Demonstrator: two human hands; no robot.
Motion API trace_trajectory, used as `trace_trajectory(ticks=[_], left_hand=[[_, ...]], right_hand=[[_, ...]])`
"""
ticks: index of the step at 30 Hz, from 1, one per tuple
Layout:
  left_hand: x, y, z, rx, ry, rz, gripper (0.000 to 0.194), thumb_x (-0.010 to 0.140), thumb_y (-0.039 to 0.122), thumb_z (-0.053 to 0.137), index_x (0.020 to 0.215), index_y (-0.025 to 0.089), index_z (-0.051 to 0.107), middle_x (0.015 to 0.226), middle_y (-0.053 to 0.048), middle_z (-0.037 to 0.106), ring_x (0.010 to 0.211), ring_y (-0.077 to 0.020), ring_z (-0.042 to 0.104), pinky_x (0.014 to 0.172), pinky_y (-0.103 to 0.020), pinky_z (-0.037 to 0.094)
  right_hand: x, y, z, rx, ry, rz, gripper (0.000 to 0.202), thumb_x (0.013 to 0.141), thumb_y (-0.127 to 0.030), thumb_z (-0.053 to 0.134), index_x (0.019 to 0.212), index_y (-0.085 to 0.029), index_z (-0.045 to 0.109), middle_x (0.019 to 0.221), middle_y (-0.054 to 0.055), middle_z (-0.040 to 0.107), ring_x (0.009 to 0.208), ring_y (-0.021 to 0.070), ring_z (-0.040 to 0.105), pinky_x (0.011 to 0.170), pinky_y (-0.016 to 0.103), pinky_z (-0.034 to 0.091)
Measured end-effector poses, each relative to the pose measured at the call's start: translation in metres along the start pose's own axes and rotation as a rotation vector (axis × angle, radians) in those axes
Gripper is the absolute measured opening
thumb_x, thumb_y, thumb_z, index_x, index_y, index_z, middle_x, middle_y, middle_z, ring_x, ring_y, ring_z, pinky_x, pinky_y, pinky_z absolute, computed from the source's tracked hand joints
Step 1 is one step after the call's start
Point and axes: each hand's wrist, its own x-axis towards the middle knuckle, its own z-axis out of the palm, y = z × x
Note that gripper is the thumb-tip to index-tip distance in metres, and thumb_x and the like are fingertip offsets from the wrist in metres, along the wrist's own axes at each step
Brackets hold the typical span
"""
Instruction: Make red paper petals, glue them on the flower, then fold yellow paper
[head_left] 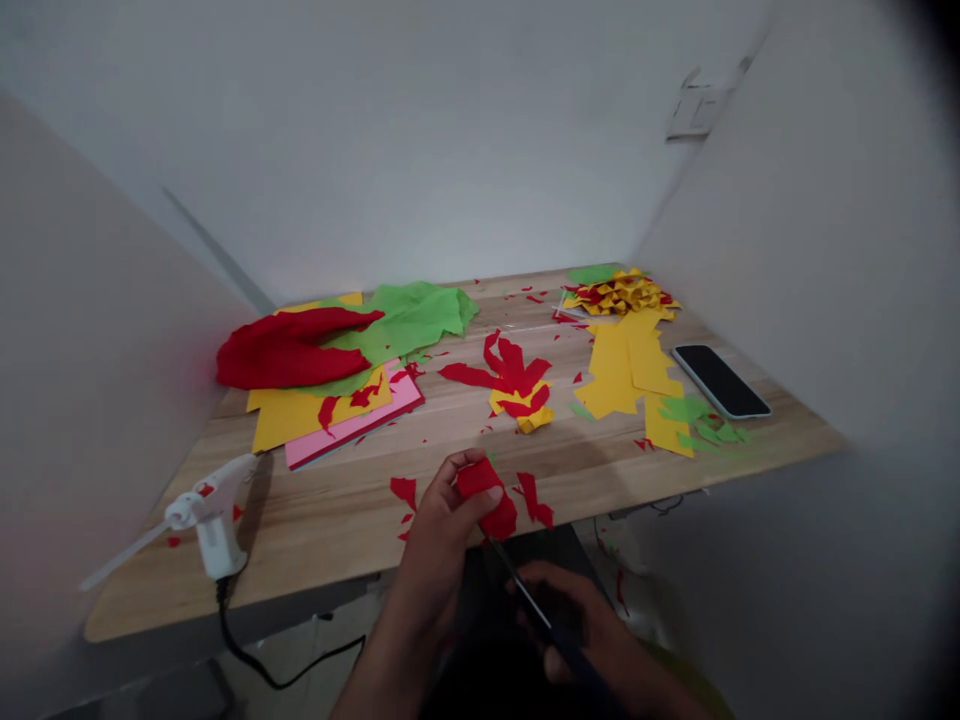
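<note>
"How does the red piece [495, 515] look?"

"Small, bright red, and matte, with a rounded, uneven lower edge. It's over the near edge of the wooden table [322, 535], between red scraps [403, 490] to the left and right."

"And the grip?"

"The left hand [446, 510] pinches it narrowly, thumb across its front and fingers behind."

"The right hand [574, 605]?"

"Closed around what look like dark scissors [529, 597]; it's dim down there. The tip points at the piece's lower edge, though I can't tell whether they touch."
</note>
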Motion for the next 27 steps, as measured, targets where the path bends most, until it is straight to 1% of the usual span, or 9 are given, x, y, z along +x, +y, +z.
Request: trace_trajectory(ticks=[3,7,10,13,17,20,22,24,27], left_hand=[[0.004,0.001,-0.003,0.085,-0.015,0.048,0.052,0.07,0.023,0.077,0.115,0.02,0.053,0.085,0.0,0.067,0.073,-0.0138,0.062,0.072,-0.027,0.048],[0.022,0.01,-0.003,0.41,-0.018,0.176,0.037,0.068,0.017,0.073,0.103,0.018,0.06,0.088,-0.001,0.065,0.079,-0.0142,0.06,0.07,-0.025,0.047],[0.033,0.024,0.001,0.621,-0.109,0.261,0.035,0.073,0.015,0.064,0.107,0.018,0.063,0.096,-0.005,0.066,0.081,-0.0149,0.06,0.069,-0.025,0.047],[0.035,0.034,0.001,0.716,-0.196,0.361,0.053,0.076,0.013,0.058,0.128,0.023,0.056,0.11,-0.006,0.065,0.072,-0.0115,0.057,0.066,-0.024,0.046],[0.042,0.027,-0.019,0.885,-0.188,0.235,0.085,0.072,0.01,0.058,0.15,0.029,0.032,0.13,-0.01,0.059,0.056,-0.006,0.05,0.057,-0.023,0.045],[0.05,0.018,-0.035,1.138,-0.128,0.227,0.091,0.074,0.013,0.06,0.155,0.03,0.022,0.136,-0.012,0.057,0.07,-0.013,0.062,0.068,-0.028,0.049],[0.051,0.016,-0.04,1.313,-0.075,0.294,0.083,0.077,0.017,0.06,0.152,0.03,0.029,0.14,-0.012,0.054,0.092,-0.021,0.066,0.078,-0.032,0.049],[0.046,0.018,-0.04,1.454,-0.003,0.359,0.063,0.081,0.019,0.057,0.143,0.027,0.045,0.138,-0.011,0.056,0.105,-0.0251,0.063,0.084,-0.035,0.048],[0.03,0.019,-0.04,1.579,0.161,0.415,0.028,0.091,0.024,0.047,0.113,0.021,0.063,0.112,-0.009,0.067,0.101,-0.0252,0.064,0.083,-0.035,0.045]], right_hand=[[-0.005,-0.004,-0.001,-0.072,-0.043,0.002,0.054,0.063,-0.019,0.066,0.116,-0.026,0.06,0.1,0.0,0.061,0.088,0.0188,0.055,0.08,0.032,0.043],[-0.017,-0.004,-0.004,-0.161,-0.062,0.116,0.057,0.064,-0.021,0.069,0.12,-0.027,0.058,0.103,0.0,0.062,0.091,0.0202,0.056,0.081,0.031,0.042],[-0.027,0.005,-0.006,-0.152,-0.009,0.141,0.058,0.065,-0.025,0.07,0.122,-0.026,0.058,0.11,0.003,0.063,0.101,0.024,0.056,0.089,0.034,0.041],[-0.032,0.017,-0.008,-0.142,0.024,0.151,0.058,0.064,-0.026,0.068,0.121,-0.026,0.058,0.109,0.004,0.064,0.101,0.0253,0.057,0.09,0.035,0.041],[-0.034,0.028,-0.009,-0.167,0.066,0.171,0.061,0.061,-0.027,0.07,0.121,-0.027,0.059,0.106,0.004,0.064,0.099,0.0262,0.059,0.089,0.036,0.042],[-0.032,0.031,-0.006,-0.188,0.072,0.178,0.06,0.062,-0.03,0.071,0.121,-0.026,0.06,0.107,0.005,0.065,0.1,0.0268,0.059,0.09,0.038,0.042],[-0.03,0.032,-0.004,-0.185,0.052,0.156,0.057,0.065,-0.033,0.07,0.12,-0.025,0.059,0.104,0.005,0.065,0.096,0.026,0.059,0.087,0.037,0.044],[-0.027,0.034,-0.002,-0.165,0.052,0.118,0.054,0.069,-0.039,0.07,0.12,-0.024,0.059,0.103,0.006,0.064,0.095,0.0257,0.06,0.085,0.037,0.044],[-0.027,0.043,-0.002,-0.125,0.091,0.102,0.055,0.073,-0.047,0.068,0.121,-0.023,0.056,0.102,0.007,0.063,0.095,0.0256,0.06,0.086,0.037,0.045]])
